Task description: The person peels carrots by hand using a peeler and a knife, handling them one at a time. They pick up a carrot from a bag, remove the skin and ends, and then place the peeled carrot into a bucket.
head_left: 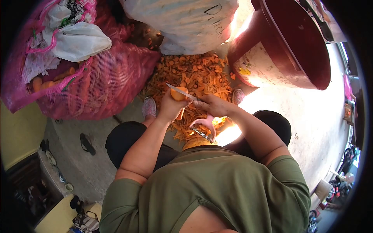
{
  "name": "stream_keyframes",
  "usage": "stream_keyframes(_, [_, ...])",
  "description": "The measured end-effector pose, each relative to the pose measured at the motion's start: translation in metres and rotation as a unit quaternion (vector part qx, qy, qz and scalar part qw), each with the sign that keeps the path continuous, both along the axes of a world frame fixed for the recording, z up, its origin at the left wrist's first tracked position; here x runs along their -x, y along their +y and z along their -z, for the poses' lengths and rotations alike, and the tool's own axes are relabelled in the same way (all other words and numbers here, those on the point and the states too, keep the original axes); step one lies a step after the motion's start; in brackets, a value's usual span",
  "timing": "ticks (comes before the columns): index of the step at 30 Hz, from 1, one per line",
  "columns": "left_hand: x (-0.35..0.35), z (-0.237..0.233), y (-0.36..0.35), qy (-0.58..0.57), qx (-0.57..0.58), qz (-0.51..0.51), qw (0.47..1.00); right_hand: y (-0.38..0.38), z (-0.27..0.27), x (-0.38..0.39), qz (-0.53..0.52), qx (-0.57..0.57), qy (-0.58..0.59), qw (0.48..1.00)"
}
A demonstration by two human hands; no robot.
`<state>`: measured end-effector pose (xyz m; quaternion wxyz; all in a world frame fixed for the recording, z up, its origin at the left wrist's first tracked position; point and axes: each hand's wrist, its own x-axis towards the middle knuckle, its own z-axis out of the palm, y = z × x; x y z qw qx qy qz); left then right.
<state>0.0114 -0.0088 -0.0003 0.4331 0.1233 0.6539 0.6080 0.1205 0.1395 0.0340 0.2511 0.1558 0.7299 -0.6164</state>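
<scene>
My left hand [169,105] grips an orange carrot [178,95] in front of my knees. My right hand [213,105] holds a knife [180,91] whose thin blade lies across the carrot's top end, pointing left. A pink peeler [204,127] hangs under my right hand, its metal blade facing down; the same hand seems to hold it. Below both hands lies a broad heap of orange carrot peels [196,72] on the concrete floor between my feet.
A pink mesh sack of carrots [99,83] leans at the left, with white bags [79,40] on top. A white sack [186,21] stands behind the peels. A dark red tub [289,50] is tipped at the right. A sandal [86,143] lies at the left.
</scene>
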Motion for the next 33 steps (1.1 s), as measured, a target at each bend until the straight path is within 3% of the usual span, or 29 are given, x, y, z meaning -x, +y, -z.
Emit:
stream_keyframes(9, [0.000, 0.002, -0.001, 0.006, 0.010, -0.001, 1.000, -0.004, 0.015, 0.000, 0.035, -0.004, 0.029, 0.999])
stream_keyframes(13, [-0.004, -0.020, -0.001, -0.067, -0.009, 0.062, 0.996, 0.007, 0.038, -0.001, 0.029, -0.024, -0.011, 0.999])
stream_keyframes(16, [0.003, -0.009, -0.002, -0.062, -0.025, 0.008, 0.998, 0.000, 0.036, -0.002, 0.084, -0.021, 0.018, 0.996])
stream_keyframes(22, [0.005, -0.004, -0.004, -0.100, -0.019, -0.008, 0.995, -0.003, 0.006, 0.001, 0.001, -0.061, 0.037, 0.997])
stream_keyframes(29, [0.002, -0.001, -0.004, -0.116, -0.008, 0.003, 0.993, 0.003, 0.009, 0.002, -0.020, 0.037, 0.004, 0.999])
stream_keyframes(33, [0.004, -0.003, -0.005, -0.167, -0.007, 0.025, 0.986, 0.003, 0.017, 0.000, -0.010, 0.013, 0.034, 0.999])
